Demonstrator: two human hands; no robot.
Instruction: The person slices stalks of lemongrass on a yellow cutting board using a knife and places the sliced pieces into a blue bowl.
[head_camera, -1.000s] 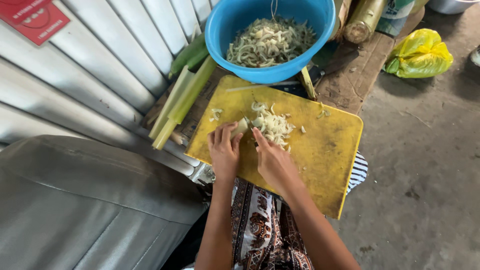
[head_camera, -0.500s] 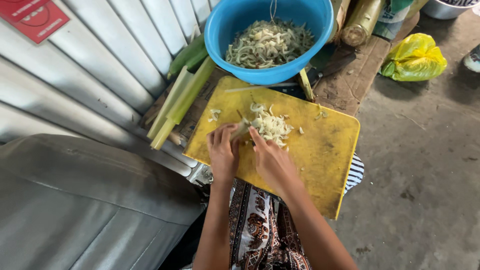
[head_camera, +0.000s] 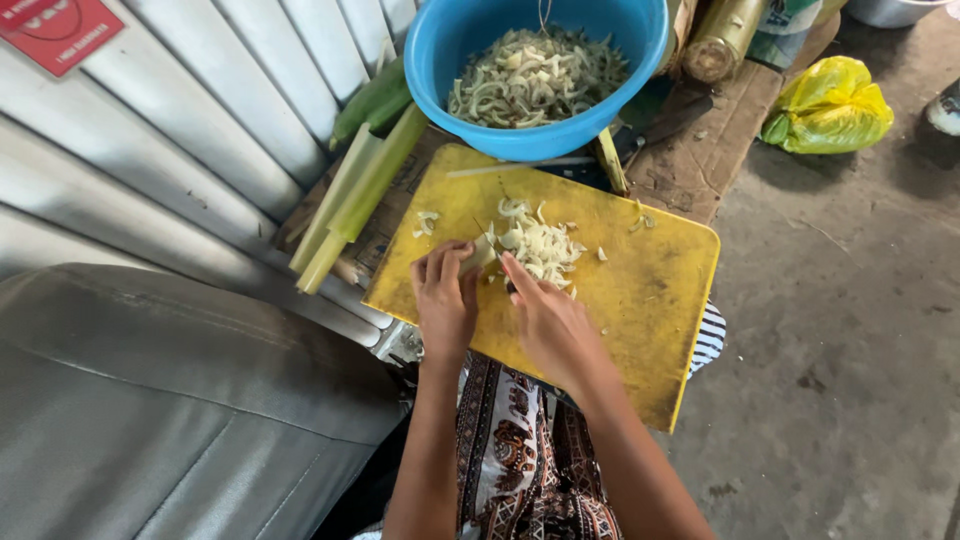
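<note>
1. Hands meet on yellow board (head_camera: 640, 290): left hand (head_camera: 445, 305) in closed grip on pale stalk (head_camera: 482, 255); right hand (head_camera: 550, 320) curled, its grip unclear.
2. Stalk lies beside pale shreds (head_camera: 540, 245), below blue bowl (head_camera: 450, 60).

Setting: informal outdoor food-prep spot, likely beside dwelling or stall. Evidence, located from yellow cutting board (head_camera: 640, 290): corrugated metal wall (head_camera: 200, 130) left of board; blue plastic bowl (head_camera: 540, 70) of sliced vegetable just beyond board; long green stalks (head_camera: 355, 190) between board and wall; bare concrete floor (head_camera: 850, 330) right of board; yellow plastic bag (head_camera: 828, 105) on floor, beyond board to right.
</note>
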